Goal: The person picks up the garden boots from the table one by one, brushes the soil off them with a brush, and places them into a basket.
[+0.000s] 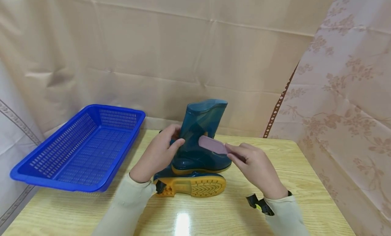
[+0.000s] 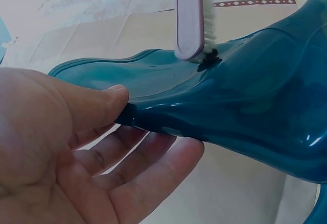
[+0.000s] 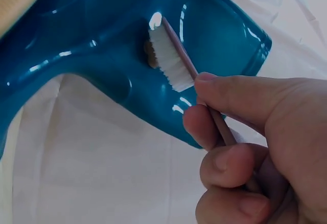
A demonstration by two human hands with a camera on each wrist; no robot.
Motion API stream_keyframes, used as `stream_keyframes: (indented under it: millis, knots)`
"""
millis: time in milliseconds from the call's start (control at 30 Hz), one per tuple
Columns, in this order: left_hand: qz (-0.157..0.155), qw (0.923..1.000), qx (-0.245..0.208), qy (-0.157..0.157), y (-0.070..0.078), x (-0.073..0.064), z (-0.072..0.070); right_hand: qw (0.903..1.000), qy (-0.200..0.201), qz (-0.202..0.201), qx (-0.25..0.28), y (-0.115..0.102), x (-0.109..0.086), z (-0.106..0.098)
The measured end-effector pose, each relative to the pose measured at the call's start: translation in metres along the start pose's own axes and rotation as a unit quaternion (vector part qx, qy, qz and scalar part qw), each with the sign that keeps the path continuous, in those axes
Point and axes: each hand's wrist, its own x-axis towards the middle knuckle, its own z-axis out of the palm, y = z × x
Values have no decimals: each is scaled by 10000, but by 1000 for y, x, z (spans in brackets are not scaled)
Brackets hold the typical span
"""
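A dark teal rain boot [image 1: 195, 125] stands upright on the table. My left hand [image 1: 157, 152] grips the back of its shaft, with the thumb [image 2: 110, 104] on one side and the fingertips against the other. My right hand [image 1: 256, 166] holds a pinkish-purple scrub brush [image 1: 213, 145] by its handle. White bristles [image 3: 171, 60] face the boot's shaft, right at a brown smear [image 3: 150, 54]. In the left wrist view, a dark patch [image 2: 208, 59] shows at the bristle ends. In front lies a second boot [image 1: 209, 186] on its side, its yellow sole facing me.
To the left stands a blue plastic basket [image 1: 122, 158] with perforated sides. A beige cloth [image 1: 152, 59] hangs behind the wooden table [image 1: 275, 225], and a floral cloth [image 1: 345, 127] hangs on the right. Black straps with small devices sit at both wrists.
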Motion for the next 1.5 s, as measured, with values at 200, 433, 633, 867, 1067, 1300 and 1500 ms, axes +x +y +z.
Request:
stream_keyframes:
  millis: [200, 433, 633, 867, 1067, 1300, 1500]
  knots:
    - [-19, 10000, -25, 38, -1, 0, 0, 9986, 385, -366, -2, 0, 1, 7]
    - [3, 10000, -29, 26, 1, 1, -1, 9946, 951, -359, -194, 3, 1, 6]
    - [-21, 10000, -41, 16, 1, 0, -2, 9935, 1072, -97, -365, 3, 1, -1]
    - [-111, 9999, 15, -10, 0, 0, -3, 9937, 755, 645, -520, 1, 1, -7]
    - [-132, 9999, 49, -18, 0, 0, -3, 9881, 1035, 936, -651, 3, 1, -8]
    - [-107, 9999, 44, -33, 1, 0, -3, 9859, 1437, 506, -693, 3, 1, -4]
    - [-39, 10000, -17, -52, 1, 0, -2, 9896, 1396, 171, -293, 2, 1, -1]
